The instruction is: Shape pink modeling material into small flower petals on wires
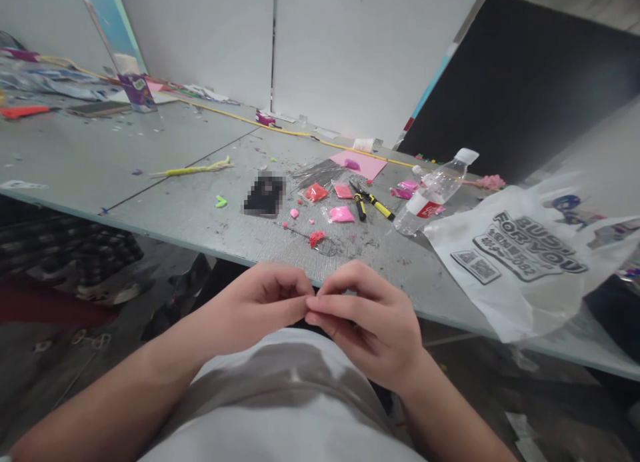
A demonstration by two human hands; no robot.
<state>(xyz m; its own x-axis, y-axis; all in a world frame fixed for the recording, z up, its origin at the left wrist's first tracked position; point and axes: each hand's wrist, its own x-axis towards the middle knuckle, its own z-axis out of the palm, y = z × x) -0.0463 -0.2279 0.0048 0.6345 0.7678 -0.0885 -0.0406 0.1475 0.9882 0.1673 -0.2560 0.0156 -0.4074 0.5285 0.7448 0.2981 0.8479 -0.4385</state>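
My left hand (pixel 260 299) and my right hand (pixel 367 319) meet fingertip to fingertip just below the near edge of the grey table (pixel 190 209), over my lap. Both are closed in a pinch. Whatever sits between the fingertips is too small to make out. On the table just beyond my hands lie a red clay lump on a wire (pixel 317 238), small bags of pink clay (pixel 341 214) and red clay (pixel 315 192), and two yellow-and-black pens (pixel 373 204).
A plastic water bottle (pixel 434 192) lies on its side to the right, next to a white printed plastic bag (pixel 520 262). A pink paper sheet (pixel 359 163), a yellow-green strip (pixel 193 171) and a purple carton (pixel 136 91) lie farther back. A black panel (pixel 525 82) leans at right.
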